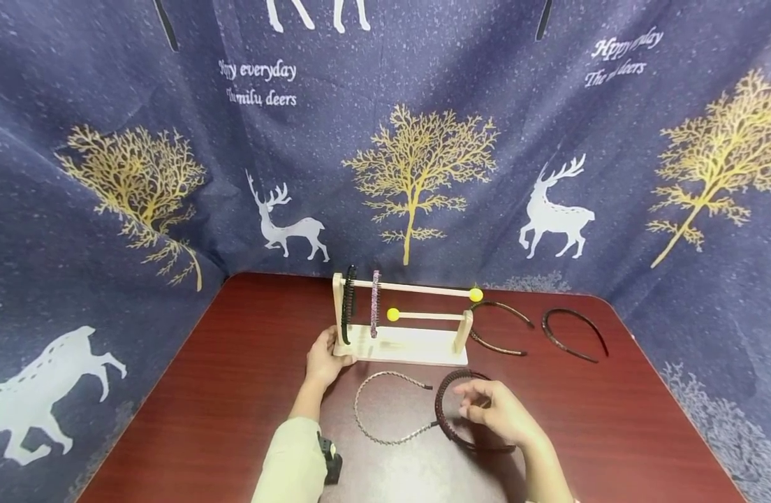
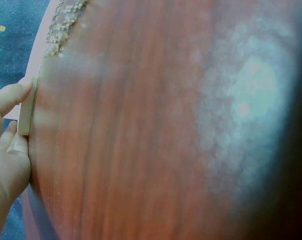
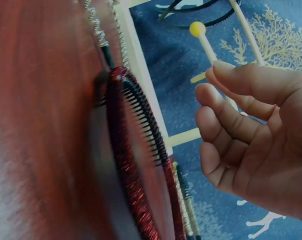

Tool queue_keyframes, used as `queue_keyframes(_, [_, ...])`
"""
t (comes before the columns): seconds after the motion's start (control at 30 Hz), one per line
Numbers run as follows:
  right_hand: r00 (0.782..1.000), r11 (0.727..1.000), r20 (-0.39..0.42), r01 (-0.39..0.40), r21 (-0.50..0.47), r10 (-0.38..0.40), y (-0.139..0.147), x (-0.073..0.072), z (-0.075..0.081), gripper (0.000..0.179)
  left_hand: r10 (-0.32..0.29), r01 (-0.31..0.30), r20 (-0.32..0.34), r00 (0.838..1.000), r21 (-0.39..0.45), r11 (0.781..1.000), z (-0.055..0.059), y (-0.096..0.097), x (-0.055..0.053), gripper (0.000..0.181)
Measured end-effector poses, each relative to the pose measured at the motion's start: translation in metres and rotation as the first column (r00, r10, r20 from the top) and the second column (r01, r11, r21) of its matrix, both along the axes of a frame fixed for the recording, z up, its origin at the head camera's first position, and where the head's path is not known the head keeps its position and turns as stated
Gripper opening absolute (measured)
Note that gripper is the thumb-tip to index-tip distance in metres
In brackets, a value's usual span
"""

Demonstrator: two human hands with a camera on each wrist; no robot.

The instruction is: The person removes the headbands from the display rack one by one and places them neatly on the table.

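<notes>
My left hand (image 1: 322,360) grips the left end of a wooden headband stand (image 1: 417,354), thumb above and fingers below its base board (image 2: 28,110) in the left wrist view. On the stand's upper bar hang a black toothed headband (image 1: 347,311) and a pink-purple one (image 1: 376,304). Over a dark red headband (image 1: 443,412) on the table hovers my right hand (image 1: 498,413), fingers loosely bent. In the right wrist view, a gap separates these fingers from the glittery red band (image 3: 128,175), and they hold nothing.
A pale braided headband (image 1: 358,412) lies left of the red one. To the stand's right are a gold-brown headband (image 1: 498,347) and a dark one (image 1: 570,355). Yellow balls cap the upper bar (image 1: 417,288) and lower bar (image 1: 429,316). A patterned cloth (image 1: 385,175) hangs behind the table.
</notes>
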State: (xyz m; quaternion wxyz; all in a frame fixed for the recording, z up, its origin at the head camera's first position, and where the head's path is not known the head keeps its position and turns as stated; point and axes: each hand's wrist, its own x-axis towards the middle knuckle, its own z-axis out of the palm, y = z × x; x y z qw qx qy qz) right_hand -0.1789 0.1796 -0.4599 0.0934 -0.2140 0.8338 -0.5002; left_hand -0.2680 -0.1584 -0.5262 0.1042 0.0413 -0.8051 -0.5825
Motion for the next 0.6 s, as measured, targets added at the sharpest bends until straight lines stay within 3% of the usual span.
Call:
queue_keyframes(0.23, [0.999, 0.999, -0.035, -0.024, -0.04, 0.022, -0.011, -0.013, 0.006, 0.03, -0.012, 0.012, -0.006, 1.0, 0.044, 0.999, -0.001, 0.0, 0.001, 0.075])
queue_keyframes(0.47, [0.995, 0.983, -0.089, -0.068, -0.171, 0.054, -0.035, -0.014, 0.04, 0.028, 0.002, -0.002, -0.013, 1.0, 0.03, 1.0, -0.002, 0.0, 0.001, 0.076])
queue_keyframes(0.6, [0.989, 0.978, -0.145, -0.068, -0.198, 0.039, -0.046, -0.021, 0.044, 0.03, 0.018, -0.018, -0.01, 1.0, 0.002, 1.0, 0.0, 0.001, 0.002, 0.076])
